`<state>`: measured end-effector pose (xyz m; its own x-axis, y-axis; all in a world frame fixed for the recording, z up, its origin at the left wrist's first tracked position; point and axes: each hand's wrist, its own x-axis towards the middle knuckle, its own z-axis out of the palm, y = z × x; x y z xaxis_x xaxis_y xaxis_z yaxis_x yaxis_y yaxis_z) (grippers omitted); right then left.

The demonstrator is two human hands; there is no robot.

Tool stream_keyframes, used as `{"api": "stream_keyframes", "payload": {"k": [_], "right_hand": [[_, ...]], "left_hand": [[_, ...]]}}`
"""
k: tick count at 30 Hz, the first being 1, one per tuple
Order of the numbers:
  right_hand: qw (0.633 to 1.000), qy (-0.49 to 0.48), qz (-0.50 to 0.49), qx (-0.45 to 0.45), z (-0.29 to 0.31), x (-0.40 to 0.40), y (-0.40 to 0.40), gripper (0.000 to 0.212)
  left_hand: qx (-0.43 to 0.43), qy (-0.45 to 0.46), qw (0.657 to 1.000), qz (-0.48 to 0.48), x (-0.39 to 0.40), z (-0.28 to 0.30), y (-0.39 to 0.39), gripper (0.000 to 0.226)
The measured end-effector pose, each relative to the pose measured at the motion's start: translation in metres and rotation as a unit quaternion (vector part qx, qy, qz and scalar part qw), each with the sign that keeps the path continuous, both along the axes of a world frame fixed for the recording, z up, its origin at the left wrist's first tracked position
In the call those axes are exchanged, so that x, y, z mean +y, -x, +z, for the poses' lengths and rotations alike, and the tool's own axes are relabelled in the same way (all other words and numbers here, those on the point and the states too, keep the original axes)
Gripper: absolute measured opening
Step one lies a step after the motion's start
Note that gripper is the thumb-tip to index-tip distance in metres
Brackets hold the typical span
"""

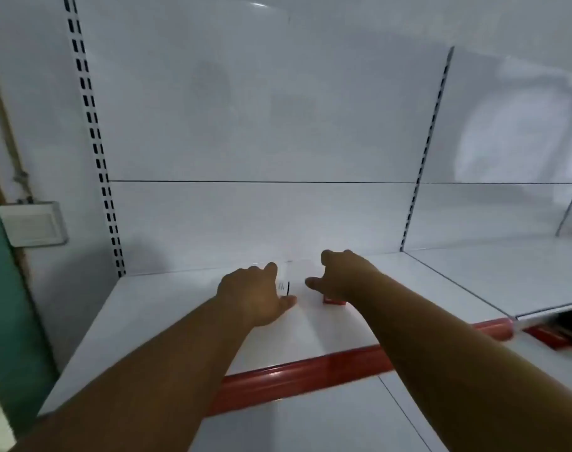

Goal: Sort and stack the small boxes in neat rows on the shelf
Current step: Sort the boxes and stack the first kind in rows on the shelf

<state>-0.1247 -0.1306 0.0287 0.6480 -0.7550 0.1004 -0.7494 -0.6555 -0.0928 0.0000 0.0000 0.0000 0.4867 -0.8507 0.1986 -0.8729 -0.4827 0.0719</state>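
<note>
A person reaches with both arms deep onto a white shelf (pixel 167 308), apparently placing or squaring up small boxes near its back panel, an early step in the sorting, to judge by how few boxes show.

The left hand (pixel 252 295) lies knuckles-up, thumb stretched toward the centre, its fingers curled against the left side of a white box (pixel 284 283) that stands close to the back panel; whether it grips or merely steadies the box cannot be told, the blur being heavy. The white box, marked with a dark line and faint print, sits between the 2 hands.

The right hand (pixel 340 275) hovers just right of that box, fingers loosely bent and thumb pointing left, with a gap between thumb and box. Beneath its wrist a red box (pixel 333 300) shows only a corner; contact there is hidden.

The next move, by this view, calls for closing the right hand onto the box and nudging it square to the back panel, then aligning the red box beside it.
</note>
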Motion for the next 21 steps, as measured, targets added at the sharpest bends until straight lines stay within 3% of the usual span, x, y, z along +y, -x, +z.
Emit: {"api": "stream_keyframes", "payload": {"k": [3, 9, 14, 16, 18, 19, 21], "right_hand": [[0.998, -0.031, -0.033, 0.037, -0.012, -0.009, -0.006, 0.059], [0.997, -0.068, -0.042, -0.009, -0.013, -0.013, -0.004, 0.039], [0.963, -0.136, -0.003, -0.234, 0.013, 0.0, 0.021, 0.046], [0.907, -0.195, 0.022, -0.373, 0.028, 0.011, 0.033, 0.04], [0.789, -0.325, -0.005, -0.521, 0.039, 0.021, 0.046, 0.032], [0.738, -0.375, -0.021, -0.561, 0.044, 0.026, 0.054, 0.032], [0.669, -0.435, -0.028, -0.602, 0.049, 0.032, 0.071, 0.033]], "left_hand": [[-0.01, -0.006, 0.999, 0.033, -0.01, -0.003, 0.002, 0.069], [0.042, 0.039, 0.997, 0.061, -0.016, -0.001, 0.009, 0.056], [0.121, 0.159, 0.979, 0.025, -0.006, 0.017, 0.017, 0.069], [0.13, 0.205, 0.97, 0.005, -0.001, 0.026, 0.022, 0.076], [0.118, 0.247, 0.961, -0.026, 0.003, 0.033, 0.029, 0.068], [0.115, 0.265, 0.956, -0.044, 0.004, 0.035, 0.033, 0.061], [0.13, 0.287, 0.946, -0.08, 0.003, 0.036, 0.043, 0.054]]}}
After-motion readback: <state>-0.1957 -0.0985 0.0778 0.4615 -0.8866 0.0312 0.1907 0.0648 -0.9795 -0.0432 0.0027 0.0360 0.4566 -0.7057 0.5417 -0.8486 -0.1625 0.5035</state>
